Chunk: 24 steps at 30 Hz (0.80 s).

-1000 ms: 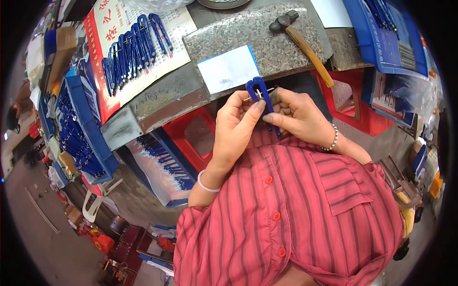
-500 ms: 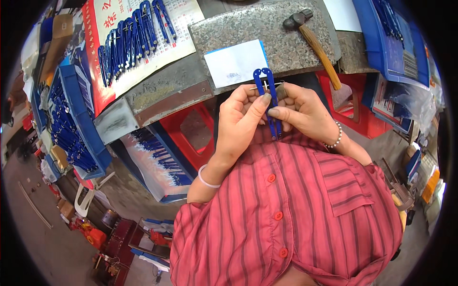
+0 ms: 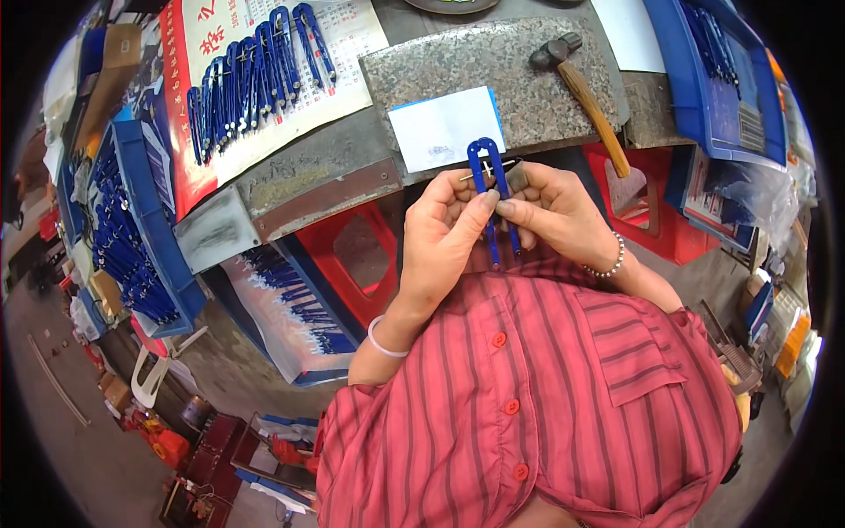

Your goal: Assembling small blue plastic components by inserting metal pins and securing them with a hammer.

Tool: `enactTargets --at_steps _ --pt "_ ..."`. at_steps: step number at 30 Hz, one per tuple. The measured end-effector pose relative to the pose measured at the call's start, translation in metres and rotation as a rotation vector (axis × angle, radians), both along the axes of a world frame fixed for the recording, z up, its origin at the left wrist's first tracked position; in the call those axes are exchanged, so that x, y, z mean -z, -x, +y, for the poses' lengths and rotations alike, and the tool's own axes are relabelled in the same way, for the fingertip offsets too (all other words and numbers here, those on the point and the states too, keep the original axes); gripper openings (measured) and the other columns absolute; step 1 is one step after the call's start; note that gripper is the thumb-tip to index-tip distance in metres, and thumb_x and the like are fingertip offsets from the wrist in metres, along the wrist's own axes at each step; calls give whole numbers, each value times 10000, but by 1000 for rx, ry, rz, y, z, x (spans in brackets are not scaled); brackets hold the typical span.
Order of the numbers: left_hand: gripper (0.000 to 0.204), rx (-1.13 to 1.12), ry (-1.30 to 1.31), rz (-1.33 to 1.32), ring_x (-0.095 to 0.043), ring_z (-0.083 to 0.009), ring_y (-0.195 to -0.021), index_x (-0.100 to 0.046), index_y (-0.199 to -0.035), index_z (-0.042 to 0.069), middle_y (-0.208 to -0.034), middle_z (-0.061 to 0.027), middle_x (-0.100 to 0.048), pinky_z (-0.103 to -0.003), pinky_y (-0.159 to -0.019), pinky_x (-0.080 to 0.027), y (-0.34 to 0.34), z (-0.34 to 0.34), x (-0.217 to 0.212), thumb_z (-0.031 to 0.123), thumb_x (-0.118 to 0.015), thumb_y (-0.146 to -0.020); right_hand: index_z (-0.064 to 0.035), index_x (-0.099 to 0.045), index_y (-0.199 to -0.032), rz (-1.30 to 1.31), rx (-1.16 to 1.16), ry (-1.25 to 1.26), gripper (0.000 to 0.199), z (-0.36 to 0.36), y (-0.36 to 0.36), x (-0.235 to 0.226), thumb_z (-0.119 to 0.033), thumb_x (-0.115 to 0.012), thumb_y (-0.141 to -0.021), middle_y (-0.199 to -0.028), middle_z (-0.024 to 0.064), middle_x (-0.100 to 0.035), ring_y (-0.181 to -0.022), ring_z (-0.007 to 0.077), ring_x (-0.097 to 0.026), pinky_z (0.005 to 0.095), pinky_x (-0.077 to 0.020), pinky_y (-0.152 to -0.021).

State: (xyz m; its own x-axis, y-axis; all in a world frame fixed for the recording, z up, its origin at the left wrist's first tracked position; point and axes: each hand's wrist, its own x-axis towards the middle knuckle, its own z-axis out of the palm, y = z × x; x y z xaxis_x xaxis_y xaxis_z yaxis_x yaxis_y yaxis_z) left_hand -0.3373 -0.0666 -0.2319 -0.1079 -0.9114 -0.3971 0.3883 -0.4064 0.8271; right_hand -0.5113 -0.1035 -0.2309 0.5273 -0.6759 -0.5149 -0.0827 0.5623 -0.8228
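Observation:
My left hand (image 3: 447, 224) and my right hand (image 3: 559, 204) hold a blue two-legged tool (image 3: 485, 155) between them, in front of my shirt. It looks like a spring divider: an arched top, two flat legs and a thin metal cross rod (image 3: 473, 174). The left thumb presses on one leg, and the right thumb lies against the other side. Both leg tips point down toward my body, a little apart. Curled fingers behind the tool are partly hidden. Close to the right fingers is a small brownish-grey piece (image 3: 518, 176) whose kind I cannot make out.
A granite slab (image 3: 422, 70) bears a hammer (image 3: 591, 99) and a white paper pad (image 3: 444, 132). Several blue dividers (image 3: 255, 79) lie in a row on a printed sheet at left. Blue bins (image 3: 151, 216) flank me; red stools (image 3: 352, 255) stand under the bench.
The tool's two rounded top ends now appear joined in one arch, and its lower tips have spread further apart. Both hands keep their hold; the view has shifted slightly.

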Motion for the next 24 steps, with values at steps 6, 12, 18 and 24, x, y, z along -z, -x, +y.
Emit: enactTargets --at_steps 6,12,18,24 --pt "217 -40 41 -48 -576 -48 -808 -562 -1104 -37 -968 -29 -637 -186 -712 -471 5 -1 8 82 -601 -926 -12 -544 -978 -28 78 -10 129 -3 -3 -4 -125 -589 -933 -723 -4 -576 -534 42 -536 171 -414 -476" --pt "211 -17 97 -95 -577 -49 -781 -569 -1084 -36 -912 -28 -640 -185 -693 -474 3 -14 1 87 -613 -920 -6 -541 -973 -50 115 15 121 -11 -2 -6 -106 -591 -927 -713 4 -582 -508 46 -536 167 -416 -446" --pt "200 1 66 -58 -569 -44 -740 -580 -1069 -21 -897 -30 -645 -179 -655 -463 1 -15 1 99 -623 -915 1 -543 -954 -65 112 -27 118 -14 -2 -10 -97 -599 -918 -729 16 -590 -491 45 -531 166 -427 -441" --pt "209 -3 54 -70 -559 -30 -759 -582 -1083 -15 -943 -20 -650 -178 -654 -453 2 -2 2 112 -616 -921 -7 -546 -959 -68 80 -14 118 -5 1 -5 -103 -601 -918 -765 24 -597 -495 45 -527 169 -428 -440"
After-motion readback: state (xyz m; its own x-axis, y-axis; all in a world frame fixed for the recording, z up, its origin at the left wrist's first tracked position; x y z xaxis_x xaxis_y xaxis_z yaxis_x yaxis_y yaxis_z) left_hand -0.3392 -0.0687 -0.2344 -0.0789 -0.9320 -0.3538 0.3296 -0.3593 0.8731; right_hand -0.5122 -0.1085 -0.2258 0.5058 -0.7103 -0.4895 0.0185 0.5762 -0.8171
